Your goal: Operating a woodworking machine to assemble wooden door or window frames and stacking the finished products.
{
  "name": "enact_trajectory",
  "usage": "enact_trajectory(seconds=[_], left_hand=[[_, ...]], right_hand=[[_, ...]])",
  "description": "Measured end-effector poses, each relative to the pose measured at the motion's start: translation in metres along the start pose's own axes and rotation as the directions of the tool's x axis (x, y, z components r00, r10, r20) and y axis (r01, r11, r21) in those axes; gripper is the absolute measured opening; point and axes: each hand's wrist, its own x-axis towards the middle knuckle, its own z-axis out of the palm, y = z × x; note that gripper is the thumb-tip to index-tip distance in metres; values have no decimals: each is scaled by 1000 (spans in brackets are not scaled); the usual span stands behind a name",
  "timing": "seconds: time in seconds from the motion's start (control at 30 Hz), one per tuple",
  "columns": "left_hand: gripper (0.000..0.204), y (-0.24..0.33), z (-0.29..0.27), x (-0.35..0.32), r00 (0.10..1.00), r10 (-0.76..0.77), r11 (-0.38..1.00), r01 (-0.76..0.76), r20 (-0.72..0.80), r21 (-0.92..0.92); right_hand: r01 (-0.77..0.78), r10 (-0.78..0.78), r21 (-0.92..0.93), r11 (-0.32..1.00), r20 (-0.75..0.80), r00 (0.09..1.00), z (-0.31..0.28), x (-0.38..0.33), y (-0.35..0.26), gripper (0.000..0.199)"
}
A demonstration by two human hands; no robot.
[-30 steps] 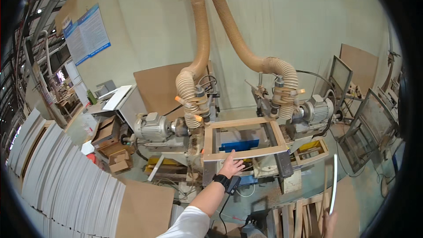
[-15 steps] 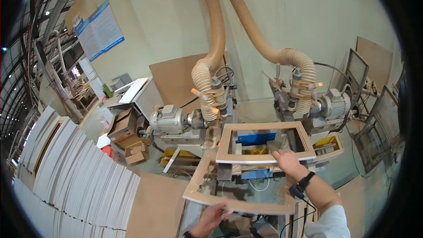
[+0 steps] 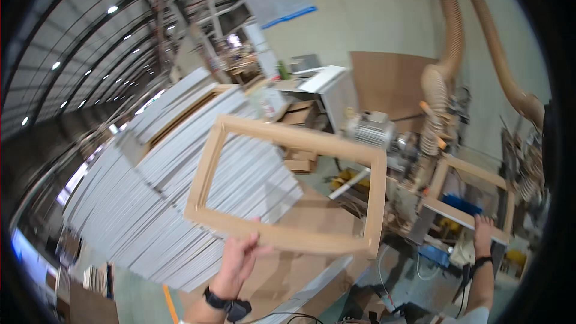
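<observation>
My left hand (image 3: pixel 237 267) grips the lower rail of a rectangular wooden frame (image 3: pixel 288 238), its thumb lying over the rail. This frame is raised in front of the stacked panels, with its middle open. At the right, a second wooden frame (image 3: pixel 470 168) rests on the two-motor machine. My right hand (image 3: pixel 483 237) is at that frame's near rail, fingers bent over the edge; they are partly hidden. Both wrists wear black bands.
A tall stack of pale panels (image 3: pixel 180 204) fills the left. A grey motor (image 3: pixel 369 129) and tan extraction hoses (image 3: pixel 447 24) stand at the right. Cardboard boxes (image 3: pixel 300 114) sit beside a white cabinet (image 3: pixel 327 87). A black cable (image 3: pixel 288 314) crosses low in front.
The view has swung left. My left hand has lifted its frame off the machine, towards the panel stack. My right hand stays at the other frame.
</observation>
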Motion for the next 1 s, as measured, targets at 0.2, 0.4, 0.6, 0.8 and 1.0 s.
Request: enact_trajectory(seconds=[0.2,0.4,0.6,0.8,1.0], left_hand=[[25,110,-22,100,913,387,858,-409,-132,-312],[13,182,-126,208,811,448,757,-568,-378,-323],[46,173,-146,230,666,371,774,-607,-647,-180],[43,62,-31,216,828,471,841,-526,-305,-128],[25,-167,195,82,558,-570,737,672,603,75]], right_hand=[[-115,112,26,993,86,990,-36,4,-51,61],[-175,199,217,960,-90,976,-57,-77,-44,70],[-483,475,73,872,-358,804,-43,-288,48,58],[-962,918,214,171,320,235,-49,-437,-14,44],[-994,798,-110,-5,599,-70,-13,-531,-45,63]])
